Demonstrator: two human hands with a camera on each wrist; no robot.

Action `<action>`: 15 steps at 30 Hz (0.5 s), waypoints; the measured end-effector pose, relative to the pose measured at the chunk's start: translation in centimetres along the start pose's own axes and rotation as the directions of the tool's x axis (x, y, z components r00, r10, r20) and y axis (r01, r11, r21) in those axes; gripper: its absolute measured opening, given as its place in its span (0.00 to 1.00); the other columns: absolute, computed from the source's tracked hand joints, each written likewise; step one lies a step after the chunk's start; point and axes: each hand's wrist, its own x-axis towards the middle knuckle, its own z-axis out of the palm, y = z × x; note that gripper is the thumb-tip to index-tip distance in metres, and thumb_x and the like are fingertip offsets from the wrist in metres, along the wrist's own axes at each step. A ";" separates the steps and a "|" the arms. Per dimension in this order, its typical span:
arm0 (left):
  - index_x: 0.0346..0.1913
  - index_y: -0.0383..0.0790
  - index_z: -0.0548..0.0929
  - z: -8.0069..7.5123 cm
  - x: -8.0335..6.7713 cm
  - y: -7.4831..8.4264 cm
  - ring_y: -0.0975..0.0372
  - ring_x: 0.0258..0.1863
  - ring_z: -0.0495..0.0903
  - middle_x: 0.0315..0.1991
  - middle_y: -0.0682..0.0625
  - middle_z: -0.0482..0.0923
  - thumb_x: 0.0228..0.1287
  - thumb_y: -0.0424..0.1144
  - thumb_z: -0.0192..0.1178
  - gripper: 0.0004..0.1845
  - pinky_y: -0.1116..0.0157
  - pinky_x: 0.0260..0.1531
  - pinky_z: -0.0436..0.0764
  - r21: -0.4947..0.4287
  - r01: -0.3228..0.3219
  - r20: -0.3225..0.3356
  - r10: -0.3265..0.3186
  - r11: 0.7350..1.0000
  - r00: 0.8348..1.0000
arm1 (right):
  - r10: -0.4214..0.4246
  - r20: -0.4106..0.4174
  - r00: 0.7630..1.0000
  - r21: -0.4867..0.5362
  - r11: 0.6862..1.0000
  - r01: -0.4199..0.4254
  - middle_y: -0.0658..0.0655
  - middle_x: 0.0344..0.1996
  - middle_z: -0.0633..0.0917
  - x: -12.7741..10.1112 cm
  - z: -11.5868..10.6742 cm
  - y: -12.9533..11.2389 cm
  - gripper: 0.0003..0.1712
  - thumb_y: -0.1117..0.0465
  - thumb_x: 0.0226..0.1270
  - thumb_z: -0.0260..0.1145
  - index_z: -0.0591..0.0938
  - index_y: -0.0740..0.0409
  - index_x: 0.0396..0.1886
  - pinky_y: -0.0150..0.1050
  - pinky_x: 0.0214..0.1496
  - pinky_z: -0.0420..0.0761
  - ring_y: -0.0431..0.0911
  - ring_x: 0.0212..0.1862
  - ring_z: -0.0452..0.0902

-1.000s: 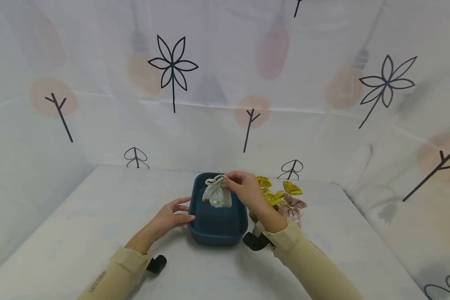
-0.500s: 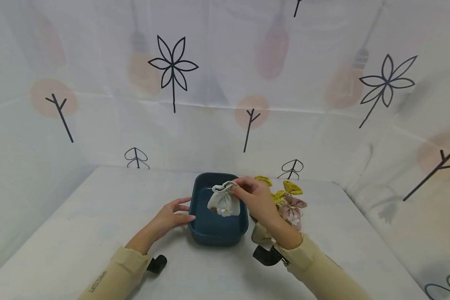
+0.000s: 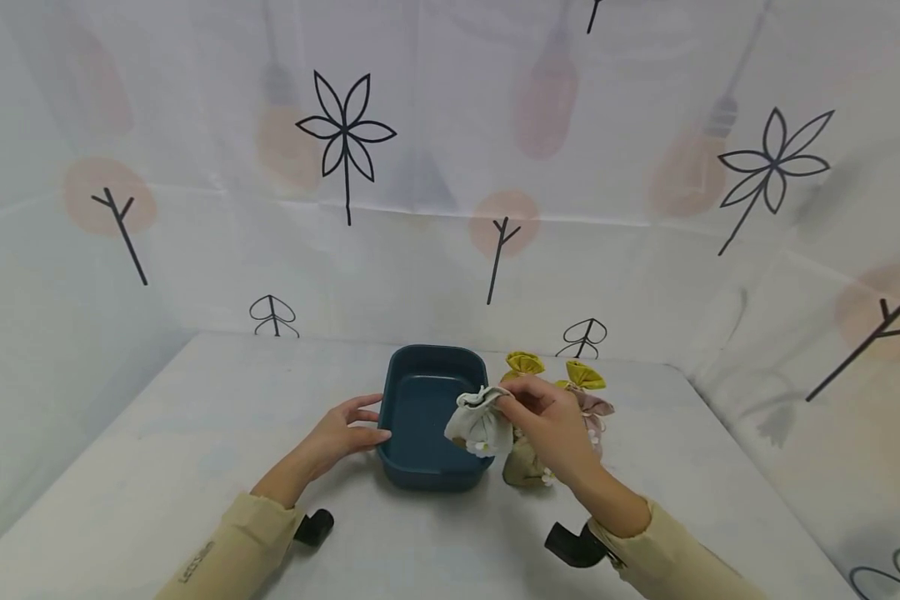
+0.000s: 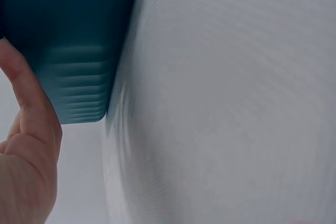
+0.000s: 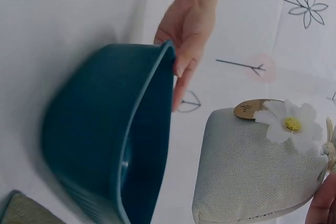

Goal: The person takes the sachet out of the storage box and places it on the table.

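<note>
One pale grey pouch (image 3: pixel 479 423) with a little daisy on it is pinched at its gathered neck by the right hand (image 3: pixel 547 421) and hangs over the right rim of the teal tub (image 3: pixel 429 467), not resting on anything. Nothing is seen inside the tub, so the sorting looks barely begun or nearly undone; which one can't be judged. Just right of that grip, more pouches (image 3: pixel 581 392) in olive and pink are bunched together. The left hand (image 3: pixel 337 433) is laid flat-fingered against the tub's left wall. Everything sits on a white-covered table (image 3: pixel 157 450), with a printed white backdrop (image 3: pixel 450 167) behind.
</note>
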 end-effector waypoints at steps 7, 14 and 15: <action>0.68 0.43 0.64 -0.1 0.1 0.0 0.56 0.41 0.79 0.54 0.38 0.69 0.49 0.38 0.72 0.42 0.60 0.44 0.79 0.008 -0.005 0.013 0.005 1.000 1.000 | -0.027 -0.008 1.000 -0.001 1.000 0.027 0.56 0.33 0.81 -1.4 -1.1 0.4 0.05 0.69 0.62 0.64 0.83 0.64 0.37 0.30 0.33 0.79 0.43 0.32 0.75; 0.67 0.44 0.65 0.0 0.0 0.1 0.56 0.40 0.79 0.53 0.39 0.70 0.49 0.37 0.72 0.41 0.60 0.44 0.79 0.008 -0.002 0.000 0.002 1.000 1.000 | -0.092 -0.058 0.994 -0.030 0.995 0.091 0.57 0.32 0.81 -2.5 -2.0 0.9 0.04 0.70 0.61 0.65 0.83 0.63 0.35 0.30 0.33 0.78 0.42 0.32 0.75; 0.67 0.44 0.65 0.0 0.0 0.1 0.56 0.40 0.79 0.53 0.39 0.70 0.49 0.37 0.72 0.40 0.60 0.44 0.79 0.007 -0.001 -0.002 0.001 1.000 1.000 | -0.097 -0.066 0.993 -0.039 0.995 0.094 0.57 0.32 0.81 -2.7 -2.2 1.0 0.04 0.71 0.60 0.65 0.83 0.63 0.35 0.30 0.32 0.78 0.42 0.32 0.75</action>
